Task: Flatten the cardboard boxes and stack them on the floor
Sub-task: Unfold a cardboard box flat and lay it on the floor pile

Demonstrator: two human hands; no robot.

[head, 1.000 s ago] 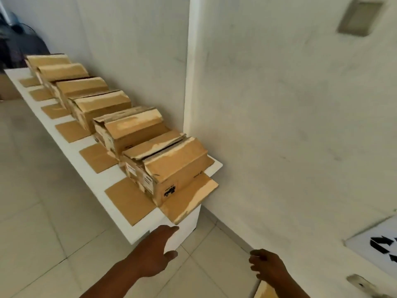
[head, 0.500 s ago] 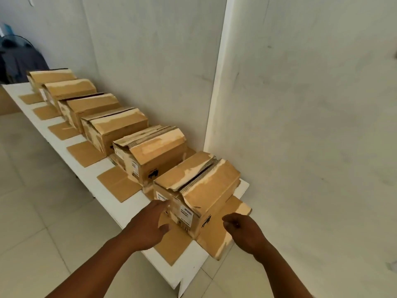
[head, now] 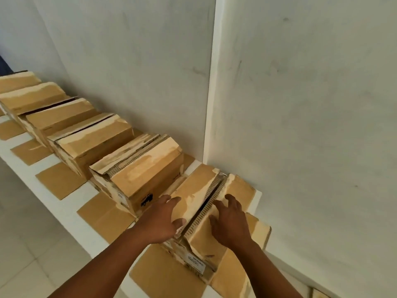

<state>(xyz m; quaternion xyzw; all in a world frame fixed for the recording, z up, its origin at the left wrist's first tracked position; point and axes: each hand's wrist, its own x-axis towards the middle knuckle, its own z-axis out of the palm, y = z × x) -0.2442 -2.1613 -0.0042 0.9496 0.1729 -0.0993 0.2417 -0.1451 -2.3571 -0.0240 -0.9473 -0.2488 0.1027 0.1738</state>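
Nearest box (head: 193, 190) sits at the tabletop (head: 72, 206) end by the wall corner. Left hand (head: 160, 220) and right hand (head: 229, 220) each rest on 1 top flap, grip spread flat, pinching nothing.

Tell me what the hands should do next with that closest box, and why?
Probably slip the fingers into the slit and lift the two top flaps apart. The left hand and right hand each lie on one flap of the nearest box, either side of that slit; the box stands closed on the table, so opening it likely comes first.
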